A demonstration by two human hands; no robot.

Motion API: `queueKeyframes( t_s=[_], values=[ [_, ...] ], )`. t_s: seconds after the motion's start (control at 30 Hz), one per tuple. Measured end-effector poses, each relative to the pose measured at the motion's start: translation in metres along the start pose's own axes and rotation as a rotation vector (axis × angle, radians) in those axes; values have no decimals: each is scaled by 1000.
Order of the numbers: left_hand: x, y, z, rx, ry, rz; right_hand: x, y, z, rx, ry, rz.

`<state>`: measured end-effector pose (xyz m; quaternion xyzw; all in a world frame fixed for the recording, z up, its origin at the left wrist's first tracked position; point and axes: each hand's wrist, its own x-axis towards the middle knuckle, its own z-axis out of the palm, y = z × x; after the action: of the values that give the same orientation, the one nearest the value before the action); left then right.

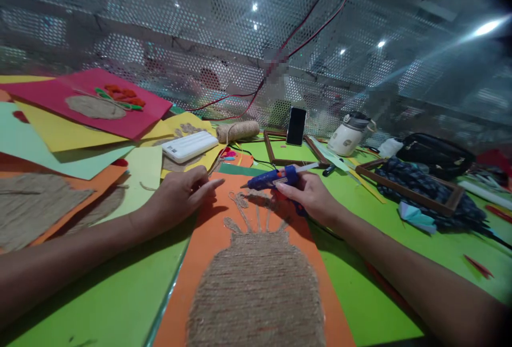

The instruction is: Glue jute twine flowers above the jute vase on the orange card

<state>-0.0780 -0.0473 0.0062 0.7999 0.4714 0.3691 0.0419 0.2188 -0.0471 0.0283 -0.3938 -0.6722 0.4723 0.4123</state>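
Observation:
My right hand (310, 195) is closed around a blue hot glue gun (272, 178), which has a white glue stick (308, 166) in its back end. Its nozzle points left, above the upper part of an orange sheet (214, 251). My left hand (182, 195) is over the sheet's upper left edge, fingers curled and thumb pointing toward the nozzle. Whether anything is pinched there is hidden. On the sheet, jute twine forms a rounded vase shape (258, 288), with thin twine stems (259, 218) and small looped shapes above it.
Behind my left hand are a white power bank (190, 147) and a twine spool (238, 131). Coloured sheets (44, 123) pile up at left. A phone (296, 126), wooden frames (274, 149), a bottle (346, 136) and a black pouch (436, 152) stand toward the perforated metal screen (160, 26).

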Motion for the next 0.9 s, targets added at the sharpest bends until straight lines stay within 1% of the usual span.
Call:
queueKeyframes(
  t_s=[0.07, 0.13, 0.3, 0.4, 0.47, 0.6, 0.7, 0.77, 0.9],
  values=[
    [0, 1, -1, -3, -68, -3, 0, 1, 0, -13, -60, 19],
    [-1, 1, -1, -5, -116, 49, 0, 3, 0, -38, -101, 41],
    [-3, 0, 0, 29, -217, 218, 2, 2, -4, -98, -97, 68],
    [-4, 0, 2, 71, -220, 283, 4, 0, -8, -77, -79, 76],
    [-4, 1, 4, 96, -225, 302, 4, -1, -9, -17, -53, 94],
    [-4, 1, 8, 97, -241, 346, 1, -1, -5, 88, -40, 141],
    [-3, -1, 10, 95, -255, 388, 0, 1, -1, 63, -85, 180],
    [-2, -2, 11, 98, -276, 413, 2, 3, -1, 35, -85, 170],
    [0, -4, 11, 96, -308, 441, 6, 1, -9, 46, 19, 119]
  ],
)
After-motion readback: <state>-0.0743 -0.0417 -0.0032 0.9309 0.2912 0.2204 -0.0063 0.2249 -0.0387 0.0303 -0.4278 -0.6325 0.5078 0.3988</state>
